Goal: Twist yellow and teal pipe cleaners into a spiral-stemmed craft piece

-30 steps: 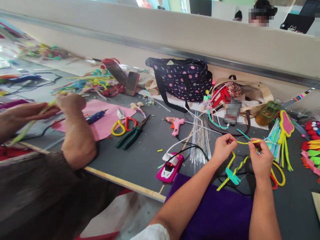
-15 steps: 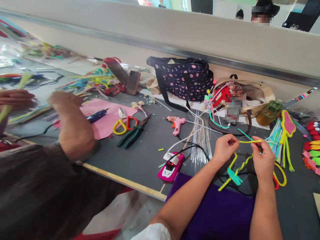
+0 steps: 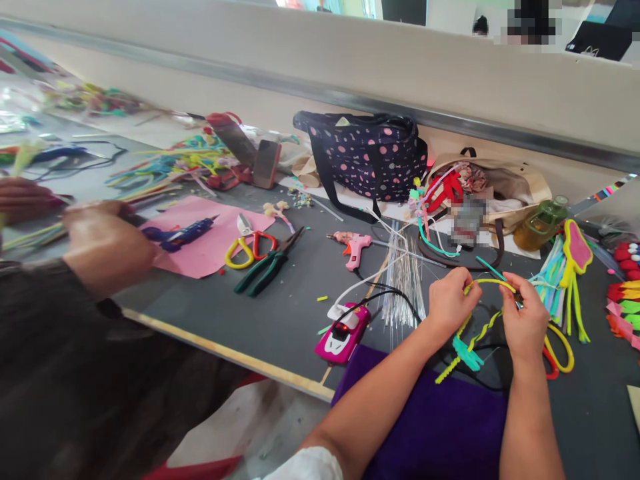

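Between my two hands a yellow pipe cleaner (image 3: 493, 281) bends in a low arch. My left hand (image 3: 451, 299) pinches its left end, and my right hand (image 3: 525, 310) pinches the right end with thumb and fingers. Below hang twisted yellow strands with a turquoise pipe cleaner (image 3: 468, 355) wound around them, part of the same piece as far as I can see. Just right of my right hand lie scissors (image 3: 563, 348) with yellow and red handles, partly hidden by my wrist. A bundle of thin wires (image 3: 404, 287) rests left of my left hand.
A pink glue gun (image 3: 355, 248), a magenta power strip (image 3: 343, 333) and green-handled pliers (image 3: 270, 263) lie leftward. Bags and a green bottle (image 3: 540, 223) stand along the partition. At far left a co-worker's hand (image 3: 105, 243) and dark sleeve reach over the table.
The yellow pipe cleaner has gone from nearly straight to arched, with my left hand turned slightly. The co-worker's arm has shifted left, uncovering more of a blue glue gun.
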Demonstrator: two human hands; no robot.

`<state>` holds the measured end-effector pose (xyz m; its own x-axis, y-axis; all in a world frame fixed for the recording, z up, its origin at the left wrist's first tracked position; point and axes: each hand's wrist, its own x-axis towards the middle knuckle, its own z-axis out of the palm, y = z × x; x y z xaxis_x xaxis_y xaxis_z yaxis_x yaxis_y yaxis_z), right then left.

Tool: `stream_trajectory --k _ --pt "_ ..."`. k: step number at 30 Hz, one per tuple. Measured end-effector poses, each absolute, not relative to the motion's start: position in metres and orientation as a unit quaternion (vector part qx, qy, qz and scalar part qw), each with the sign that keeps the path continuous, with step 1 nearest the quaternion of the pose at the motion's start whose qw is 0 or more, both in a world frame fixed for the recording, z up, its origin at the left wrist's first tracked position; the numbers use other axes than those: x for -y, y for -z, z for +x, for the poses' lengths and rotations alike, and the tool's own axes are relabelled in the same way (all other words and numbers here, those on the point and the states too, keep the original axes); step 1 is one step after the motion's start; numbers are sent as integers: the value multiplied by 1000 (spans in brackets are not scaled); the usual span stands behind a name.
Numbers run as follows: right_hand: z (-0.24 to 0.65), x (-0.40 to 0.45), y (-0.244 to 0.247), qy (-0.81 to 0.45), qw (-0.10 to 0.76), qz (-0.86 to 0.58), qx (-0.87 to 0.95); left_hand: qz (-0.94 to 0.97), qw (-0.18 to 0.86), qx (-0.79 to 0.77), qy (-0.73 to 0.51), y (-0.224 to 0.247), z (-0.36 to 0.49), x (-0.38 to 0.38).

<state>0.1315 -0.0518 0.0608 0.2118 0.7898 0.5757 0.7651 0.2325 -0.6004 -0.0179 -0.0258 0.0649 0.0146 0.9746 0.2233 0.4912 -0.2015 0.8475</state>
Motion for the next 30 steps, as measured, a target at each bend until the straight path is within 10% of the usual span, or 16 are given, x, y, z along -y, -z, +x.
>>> stream_trajectory --k 8,19,30 --pt "129 51 -65 40 442 -607 660 634 319 -538 -455 -65 -16 27" --pt "127 53 -68 92 448 -615 643 355 804 -321 -353 -57 -21 12" --pt "125 54 -70 49 470 -605 641 167 907 -230 -310 -49 -24 7"
